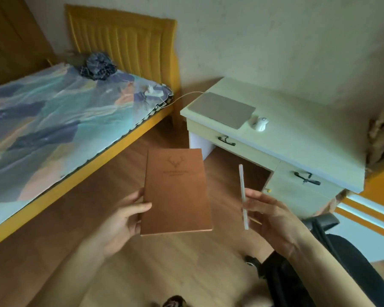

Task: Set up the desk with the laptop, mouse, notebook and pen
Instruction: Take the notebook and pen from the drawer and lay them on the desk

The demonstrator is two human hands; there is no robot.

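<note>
A brown notebook (177, 191) with a deer-head emblem is held above the wooden floor by my left hand (120, 222), thumb on its cover at the lower left edge. My right hand (273, 220) grips a thin white pen (243, 196), held nearly upright. Ahead to the right stands the pale desk (302, 138). On its left part lies a closed grey laptop (222, 109), with a white mouse (261, 123) just to its right. Both hands are in front of the desk, apart from it.
A bed (60, 120) with a colourful cover and yellow headboard fills the left; a white charger (152, 90) lies on its corner, its cable running to the laptop. A black office chair (333, 251) stands at the lower right. The desk has drawers with dark handles (226, 140).
</note>
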